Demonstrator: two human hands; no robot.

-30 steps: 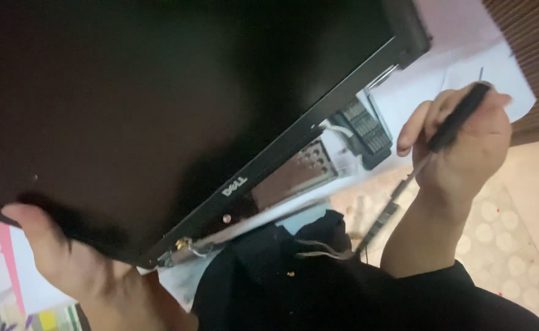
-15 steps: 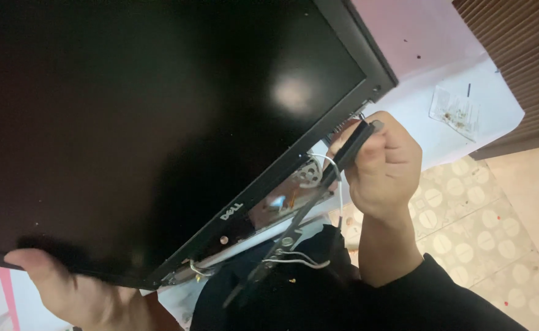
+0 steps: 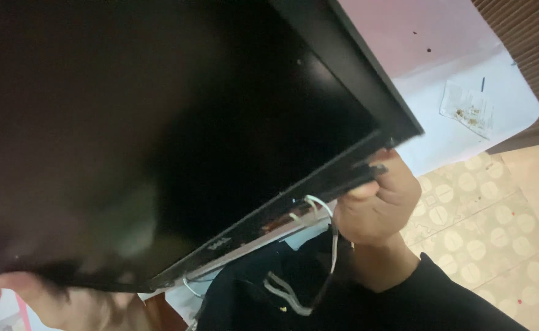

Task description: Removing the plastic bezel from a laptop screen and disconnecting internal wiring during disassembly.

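A large dark screen panel [image 3: 159,122] with a black frame fills the upper left, tilted, its glass unlit; a small pale label [image 3: 219,243] sits on the lower frame strip. The left hand [image 3: 67,300] holds its lower-left edge, the right hand [image 3: 376,205] its lower-right corner. A small clear plastic packet [image 3: 467,109], rectangular, with brownish contents, lies on the white table [image 3: 453,141] at upper right.

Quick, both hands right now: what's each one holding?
Left hand: grips the lower corner of the dark laptop screen panel, thumb on its face.
Right hand: closed on the panel's bottom bezel near the right corner, beside the loose white cables.
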